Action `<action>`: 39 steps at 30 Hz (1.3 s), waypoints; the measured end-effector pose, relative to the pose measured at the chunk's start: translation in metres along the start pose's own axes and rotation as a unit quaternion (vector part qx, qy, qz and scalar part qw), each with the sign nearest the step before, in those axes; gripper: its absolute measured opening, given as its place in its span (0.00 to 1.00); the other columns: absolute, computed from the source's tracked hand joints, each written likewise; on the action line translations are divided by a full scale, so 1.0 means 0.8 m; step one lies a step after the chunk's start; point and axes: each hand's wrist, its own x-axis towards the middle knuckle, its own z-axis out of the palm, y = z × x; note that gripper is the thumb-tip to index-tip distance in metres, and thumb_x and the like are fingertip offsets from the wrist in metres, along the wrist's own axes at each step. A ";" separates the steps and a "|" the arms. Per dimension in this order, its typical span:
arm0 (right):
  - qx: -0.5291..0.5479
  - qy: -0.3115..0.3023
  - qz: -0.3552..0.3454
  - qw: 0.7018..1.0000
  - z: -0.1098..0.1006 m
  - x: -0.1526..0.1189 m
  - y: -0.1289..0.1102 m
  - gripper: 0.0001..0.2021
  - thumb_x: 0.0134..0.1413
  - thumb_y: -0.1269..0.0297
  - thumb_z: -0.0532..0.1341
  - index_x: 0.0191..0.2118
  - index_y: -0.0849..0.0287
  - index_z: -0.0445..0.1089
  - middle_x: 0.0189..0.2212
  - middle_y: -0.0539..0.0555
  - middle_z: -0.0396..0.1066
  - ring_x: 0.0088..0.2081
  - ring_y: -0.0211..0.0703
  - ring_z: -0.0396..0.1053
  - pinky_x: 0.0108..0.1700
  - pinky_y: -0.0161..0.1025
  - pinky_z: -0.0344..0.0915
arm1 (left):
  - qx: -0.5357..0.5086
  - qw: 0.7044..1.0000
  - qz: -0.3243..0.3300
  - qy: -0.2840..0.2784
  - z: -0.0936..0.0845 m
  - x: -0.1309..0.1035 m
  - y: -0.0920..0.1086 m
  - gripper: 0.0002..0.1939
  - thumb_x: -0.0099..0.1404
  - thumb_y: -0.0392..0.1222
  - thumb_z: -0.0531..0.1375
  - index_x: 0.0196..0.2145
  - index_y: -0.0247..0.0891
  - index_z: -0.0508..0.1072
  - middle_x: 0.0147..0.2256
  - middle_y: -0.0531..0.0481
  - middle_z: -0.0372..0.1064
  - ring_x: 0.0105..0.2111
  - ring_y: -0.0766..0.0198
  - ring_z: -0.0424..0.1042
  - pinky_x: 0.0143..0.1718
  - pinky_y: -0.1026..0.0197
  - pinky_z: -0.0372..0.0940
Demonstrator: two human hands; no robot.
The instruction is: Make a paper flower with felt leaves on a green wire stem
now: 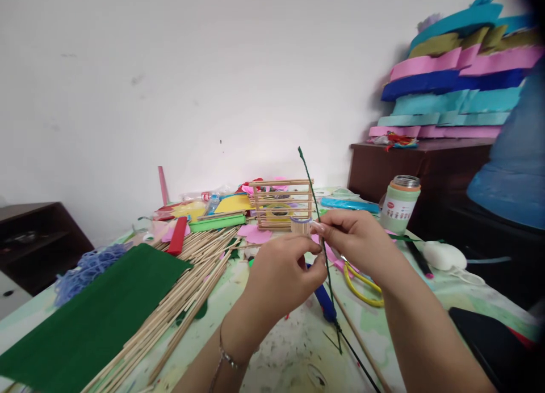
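A thin, dark green wrapped stem (307, 168) stands nearly upright between my hands, its lower end slanting toward the table. My left hand (283, 271) pinches it around its middle, thumb against fingertips. Just above, my right hand (360, 242) has its thumb and fingers closed at the same stem. A small whitish bit shows at the right fingertips; what it is I cannot make out. Behind the fingers is a small pale ribbed object (300, 226). Below the hands lies a blue-handled tool (327, 305) with a black cord, partly hidden. Yellow-handled scissors (363, 293) lie under my right wrist.
A wooden stick frame (281, 203) stands behind my hands. Leftward are many loose sticks (187, 291), a green sheet (89, 319) and blue yarn (91, 268). On the right are a green jar (400, 205), a white glue-like bottle (445, 255) and a black flat object (489, 342).
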 end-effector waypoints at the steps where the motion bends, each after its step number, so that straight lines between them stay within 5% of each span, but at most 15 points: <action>1: 0.008 0.006 -0.001 1.000 0.000 0.000 0.000 0.17 0.53 0.58 0.59 0.17 0.57 0.61 0.15 0.45 0.53 0.20 0.35 0.50 0.22 0.35 0.49 | 0.006 1.000 0.003 0.008 0.000 0.000 -0.001 0.07 0.55 0.31 0.59 0.27 0.36 0.77 0.27 0.50 0.76 0.22 0.67 0.66 0.26 0.62 0.61; 7: 0.080 0.062 -0.037 0.994 0.001 0.001 0.000 0.13 0.56 0.55 0.61 0.27 0.58 0.71 0.22 0.48 0.64 0.25 0.38 0.62 0.28 0.36 0.58 | -0.066 0.996 -0.017 0.051 -0.004 0.000 -0.001 0.05 0.56 0.32 0.60 0.28 0.36 0.76 0.25 0.52 0.74 0.21 0.69 0.65 0.23 0.65 0.59; 13: 0.036 -0.023 -0.049 0.998 -0.006 -0.005 -0.004 0.16 0.60 0.54 0.59 0.26 0.57 0.72 0.26 0.50 0.69 0.29 0.39 0.66 0.32 0.36 0.62 | -0.151 0.980 -0.076 0.103 -0.009 0.003 -0.007 0.06 0.59 0.37 0.61 0.32 0.35 0.78 0.30 0.49 0.76 0.19 0.71 0.65 0.20 0.66 0.60; 21: 0.100 -0.076 -0.012 0.992 -0.001 -0.010 -0.005 0.11 0.57 0.64 0.61 0.44 0.48 0.79 0.38 0.51 0.79 0.41 0.46 0.75 0.45 0.41 0.70 | -0.024 0.987 -0.002 0.158 -0.009 0.003 -0.018 0.08 0.62 0.35 0.60 0.36 0.34 0.79 0.37 0.45 0.77 0.23 0.69 0.68 0.24 0.65 0.65; 27: 0.066 -0.073 -0.010 0.995 0.001 -0.008 -0.002 0.15 0.58 0.65 0.60 0.48 0.50 0.77 0.40 0.52 0.80 0.39 0.45 0.76 0.40 0.40 0.72 | 0.051 0.981 0.061 0.175 -0.006 0.003 -0.023 0.07 0.61 0.33 0.60 0.35 0.34 0.78 0.37 0.44 0.78 0.23 0.69 0.69 0.25 0.64 0.67; 39: -0.034 -0.041 -0.084 0.995 -0.003 -0.009 -0.001 0.17 0.55 0.73 0.59 0.44 0.48 0.80 0.30 0.49 0.78 0.31 0.39 0.72 0.35 0.33 0.69 | 0.106 0.974 0.110 0.164 -0.011 0.006 -0.026 0.07 0.60 0.32 0.58 0.33 0.33 0.76 0.35 0.44 0.77 0.22 0.68 0.69 0.27 0.63 0.68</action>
